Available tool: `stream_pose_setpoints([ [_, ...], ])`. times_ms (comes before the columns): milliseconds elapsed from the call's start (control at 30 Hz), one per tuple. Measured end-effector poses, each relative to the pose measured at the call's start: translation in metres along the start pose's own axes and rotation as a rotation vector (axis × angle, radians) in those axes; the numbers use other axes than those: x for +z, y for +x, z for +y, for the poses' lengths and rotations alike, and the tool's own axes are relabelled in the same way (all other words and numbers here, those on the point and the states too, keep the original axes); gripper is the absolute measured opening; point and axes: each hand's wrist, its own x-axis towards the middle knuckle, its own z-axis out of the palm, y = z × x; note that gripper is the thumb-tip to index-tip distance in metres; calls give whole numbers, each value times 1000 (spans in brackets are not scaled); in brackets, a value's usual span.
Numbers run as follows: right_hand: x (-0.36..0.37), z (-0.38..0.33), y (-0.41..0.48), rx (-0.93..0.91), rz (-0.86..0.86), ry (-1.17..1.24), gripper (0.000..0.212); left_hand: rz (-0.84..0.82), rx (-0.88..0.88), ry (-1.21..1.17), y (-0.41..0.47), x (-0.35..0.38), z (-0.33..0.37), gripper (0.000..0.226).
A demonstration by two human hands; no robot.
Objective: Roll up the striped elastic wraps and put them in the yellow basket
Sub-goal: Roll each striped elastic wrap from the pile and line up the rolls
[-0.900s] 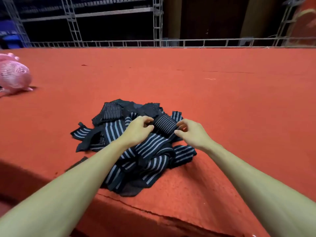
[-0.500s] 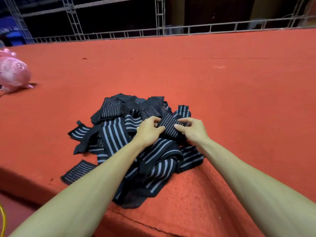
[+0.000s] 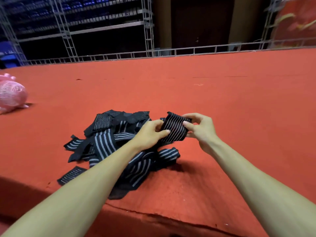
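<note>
Near the front edge of the red table [image 3: 222, 100], a little left of centre: a heap of striped elastic wraps [image 3: 109, 142], black with pale lines, lying loose and tangled. At about two o'clock from the heap's middle, one wrap [image 3: 174, 127] is held up off the cloth between both hands.

The left hand [image 3: 150, 132] pinches the wrap's left edge, thumb laid across the front and fingers behind. The right hand [image 3: 202, 129] grips the right edge, forefinger arched over the top and thumb in front. Neither hand is slack. The held piece looks partly folded or rolled — how many turns it has cannot be told.

At seven o'clock from the heap, a single flat strip [image 3: 71, 174] lies apart. At ten o'clock, well apart, stands a pink caged fan [image 3: 12, 94]. At twelve o'clock, beyond the far edge, are metal racks [image 3: 102, 28]. The yellow basket is not in view.

Step in hand, as judged: starting the roll of one wrap, with the task barely begun. To do it well:
- Draw the tail free of the heap first.
- Keep the two long edges level.
- Turn the roll under steady tension — elastic springs open if slackened.
- Hold the finished roll pinched until it reaches the basket.
</note>
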Motion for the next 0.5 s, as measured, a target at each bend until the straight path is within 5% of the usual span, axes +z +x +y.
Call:
stream_pose_setpoints([
  [233, -74, -22, -37, 8, 167, 44, 21, -148, 88, 306, -8, 38, 49, 38],
  [367, -126, -16, -50, 69, 319, 58, 27, -227, 207, 341, -14, 68, 68, 10],
  [500, -172, -1, -64, 115, 429, -2, 30, -336, 177, 249, -24, 102, 83, 7],
])
